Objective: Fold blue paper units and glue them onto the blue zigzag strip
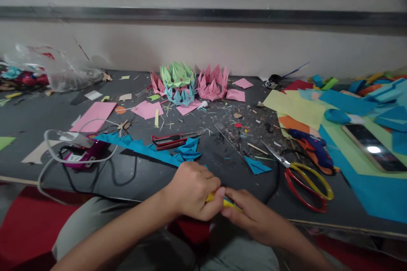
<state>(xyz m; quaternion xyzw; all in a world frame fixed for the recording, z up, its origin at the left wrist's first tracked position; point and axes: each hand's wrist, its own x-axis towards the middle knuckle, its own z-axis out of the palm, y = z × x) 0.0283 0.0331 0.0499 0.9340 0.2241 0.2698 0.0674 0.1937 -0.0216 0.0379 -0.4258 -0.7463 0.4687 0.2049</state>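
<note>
My left hand [197, 190] is closed in a fist at the table's front edge. A small yellow-and-blue object [233, 206] shows between my two hands, mostly covered, so its kind is unclear. My right hand [252, 216] pinches its right end between thumb and fingers. A long blue paper strip with folded points [143, 148] runs from the left to my left fist; whether the fist grips it is hidden. Just beyond lie folded blue paper pieces [187, 148] and a red box cutter [173, 139]. Right of my hands are a blue folded piece [257, 165] and red-and-yellow scissors [307, 182].
Green, pink and blue paper crowns [213, 87] stand by the wall. A blue glue gun [313, 146] and a phone [375, 146] lie right, near coloured paper sheets [378, 194]. A purple power block [84, 154] with looping cables sits left. Scraps litter the table [152, 182].
</note>
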